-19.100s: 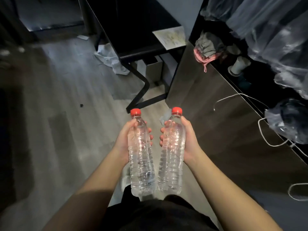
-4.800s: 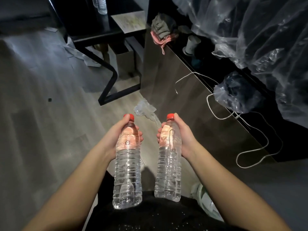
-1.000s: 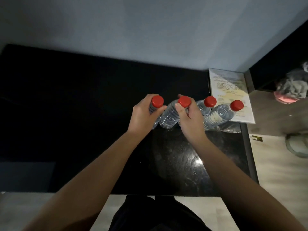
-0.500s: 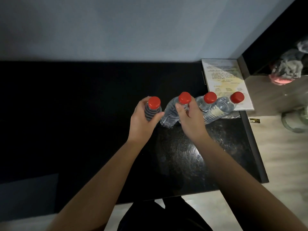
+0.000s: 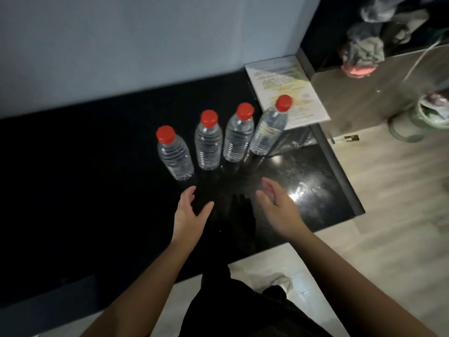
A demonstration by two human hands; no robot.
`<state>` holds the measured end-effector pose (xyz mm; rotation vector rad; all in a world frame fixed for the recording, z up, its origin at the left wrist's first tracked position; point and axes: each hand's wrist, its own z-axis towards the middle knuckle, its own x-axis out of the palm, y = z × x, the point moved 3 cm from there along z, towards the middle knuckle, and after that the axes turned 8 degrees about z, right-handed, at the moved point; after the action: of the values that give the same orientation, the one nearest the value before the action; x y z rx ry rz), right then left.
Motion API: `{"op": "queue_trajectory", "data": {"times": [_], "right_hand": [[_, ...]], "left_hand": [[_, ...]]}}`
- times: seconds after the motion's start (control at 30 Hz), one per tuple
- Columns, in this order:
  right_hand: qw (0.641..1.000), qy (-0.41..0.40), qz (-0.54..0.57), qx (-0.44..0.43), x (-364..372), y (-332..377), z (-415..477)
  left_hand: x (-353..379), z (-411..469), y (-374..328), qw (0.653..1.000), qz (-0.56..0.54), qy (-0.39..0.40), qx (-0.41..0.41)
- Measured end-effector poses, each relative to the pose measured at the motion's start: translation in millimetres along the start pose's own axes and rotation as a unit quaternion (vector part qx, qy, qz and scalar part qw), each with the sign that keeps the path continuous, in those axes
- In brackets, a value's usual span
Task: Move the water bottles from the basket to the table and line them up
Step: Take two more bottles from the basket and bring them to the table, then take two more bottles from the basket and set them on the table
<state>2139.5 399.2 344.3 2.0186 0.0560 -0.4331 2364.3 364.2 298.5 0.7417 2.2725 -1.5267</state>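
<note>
Four water bottles (image 5: 209,144) with red caps stand upright in a row on the black table (image 5: 85,166), toward its right edge. Both hands, left hand (image 5: 190,215) and right hand (image 5: 277,207), hover open and empty nearby.

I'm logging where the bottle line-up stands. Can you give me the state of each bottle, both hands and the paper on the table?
Leftmost bottle: upright, capped, released.
Second bottle: upright, capped, released.
Third bottle: upright, capped, untouched.
Rightmost bottle: upright, capped, untouched.
Left hand: open, empty.
Right hand: open, empty.
Paper sheet: lying flat on the black table, at its far right corner.
</note>
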Motion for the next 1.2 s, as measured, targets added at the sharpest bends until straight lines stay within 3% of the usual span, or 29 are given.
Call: {"op": "queue_trajectory", "data": {"times": [0.27,0.5,0.67,0.83,1.2], "right_hand": [[0.996,-0.071,0.022,0.047,-128,-85,-79],[0.977,-0.182,0.051,0.096,-261,-180,-152],[0.964,-0.227,0.081,0.109,-323,-213,-186],[0.949,-0.272,0.115,0.110,-372,-232,-196],[0.921,-0.342,0.120,0.140,-487,-277,-179]], "left_hand": [[115,-58,-54,0.992,0.064,0.080,0.075],[251,-138,-127,0.989,0.027,0.111,0.094],[318,-179,-180,0.975,0.024,0.153,0.157],[366,-184,-221,0.954,0.068,0.189,0.223],[487,-162,-294,0.937,0.076,0.239,0.244]]}}
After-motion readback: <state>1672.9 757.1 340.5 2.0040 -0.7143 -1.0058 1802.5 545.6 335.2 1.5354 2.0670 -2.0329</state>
